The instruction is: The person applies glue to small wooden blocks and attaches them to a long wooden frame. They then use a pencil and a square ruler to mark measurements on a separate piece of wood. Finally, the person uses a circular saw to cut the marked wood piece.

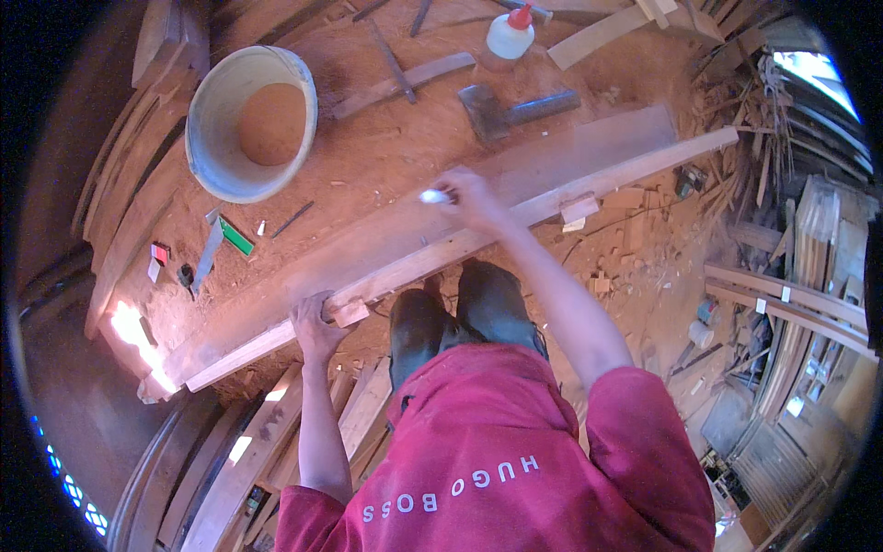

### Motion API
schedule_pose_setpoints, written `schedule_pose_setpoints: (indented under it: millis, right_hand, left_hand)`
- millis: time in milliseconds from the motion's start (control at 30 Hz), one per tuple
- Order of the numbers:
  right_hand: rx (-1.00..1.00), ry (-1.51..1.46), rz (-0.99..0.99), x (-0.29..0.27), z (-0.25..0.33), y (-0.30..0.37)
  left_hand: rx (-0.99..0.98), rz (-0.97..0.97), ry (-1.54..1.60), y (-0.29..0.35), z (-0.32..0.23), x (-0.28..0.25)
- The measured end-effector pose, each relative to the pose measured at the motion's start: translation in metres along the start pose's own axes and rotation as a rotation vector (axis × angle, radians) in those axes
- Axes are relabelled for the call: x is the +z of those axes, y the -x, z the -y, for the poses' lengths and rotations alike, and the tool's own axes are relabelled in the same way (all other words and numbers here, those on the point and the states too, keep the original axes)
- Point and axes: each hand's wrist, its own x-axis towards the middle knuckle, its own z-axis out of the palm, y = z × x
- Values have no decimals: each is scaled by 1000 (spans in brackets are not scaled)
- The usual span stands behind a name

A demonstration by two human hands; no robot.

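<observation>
Left hand (315, 329) clasped over the near edge of a pale strip (579, 192), against or just beside a small wood block (350, 314), we judge to steady it; right hand (469, 201) pinched round a white object (433, 196) too blurred for us to name, held out over the wide board (612, 143). We note the strip running along the board's near side, before the knees, likely for easy reach. Farther out, hammer (484, 114), red-capped bottle (510, 40) and bucket (208, 138) sit beyond the board, presumably leaving the arms room.
</observation>
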Motion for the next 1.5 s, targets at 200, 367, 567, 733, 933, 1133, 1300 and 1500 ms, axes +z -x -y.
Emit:
schedule_pose_setpoints:
  millis: [200, 367, 567, 733, 933, 1133, 1300, 1500]
  right_hand:
    - [-135, 394, 358, 40, -17, -53]
    - [-114, 422, 416, 43, -30, -59]
    - [-152, 474, 248, 3, -23, -40]
    - [-183, 536, 477, -70, 12, 26]
    - [-273, 957, 505, -57, 4, 33]
    - [-306, 918, 616, -61, 2, 18]
    - [-269, 923, 696, -65, 19, 16]
    - [-256, 945, 742, -72, 69, 53]
  left_hand:
    - [-40, 33, 6, -1, -1, -5]
    - [-51, 60, 35, -6, -5, -8]
    - [-11, 48, 37, -9, -2, -6]
    - [-60, 113, -14, -6, 10, -7]
    - [-51, 22, -65, -11, 11, -14]
    - [-493, -602, 21, 59, -47, 14]
    - [-1073, -946, 842, 140, -42, 129]
    - [-1321, -999, 1628, 104, 11, 105]
